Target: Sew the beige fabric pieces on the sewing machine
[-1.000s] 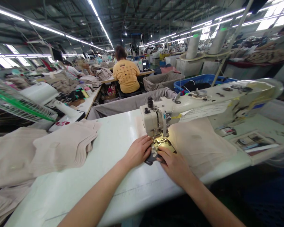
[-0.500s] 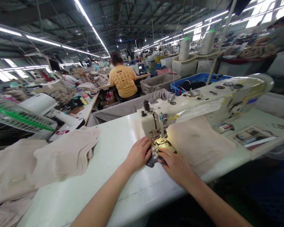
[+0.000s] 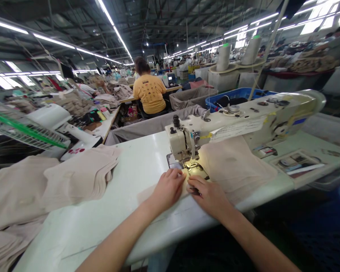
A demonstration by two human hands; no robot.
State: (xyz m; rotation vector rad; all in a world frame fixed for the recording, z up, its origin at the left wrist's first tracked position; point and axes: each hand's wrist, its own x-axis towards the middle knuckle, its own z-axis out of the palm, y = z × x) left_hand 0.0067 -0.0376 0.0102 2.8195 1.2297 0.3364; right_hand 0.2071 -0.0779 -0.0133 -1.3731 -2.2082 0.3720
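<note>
Pale green and kinda shiny, the tabletop (image 3: 102, 219) was the biggest thing up close, with everything else sitting on it or around it. Next came the off-white sewing machine (image 3: 215, 122), its long arm reaching in from the right so the needle end sat right in front of the person. Over at the left end was a fat pile of beige cloth (image 3: 76, 173), edges roughly lined up, I'd guess so single pieces come off easily. White fan (image 3: 49, 119) stood just behind it, probably there for the heat.

One wide beige sheet (image 3: 238, 162) lay flat under the machine's arm, right of the needle, likely parked there to stay handy. Thread cones (image 3: 223, 58) stood upright beyond the machine, I guess so the thread could feed down cleanly.

Now the smaller cloth piece (image 3: 147, 192): it lay beneath the left hand (image 3: 168, 189) and seemed to run up to the needle. Those fingers were bent and bunched together on it, maybe to keep it flat. The right hand (image 3: 209, 196) came in from the other side, fingers curled close together, tips by the lit metal plate (image 3: 197, 172). Pinching or just pressing? Honestly couldn't tell for either hand.
</note>
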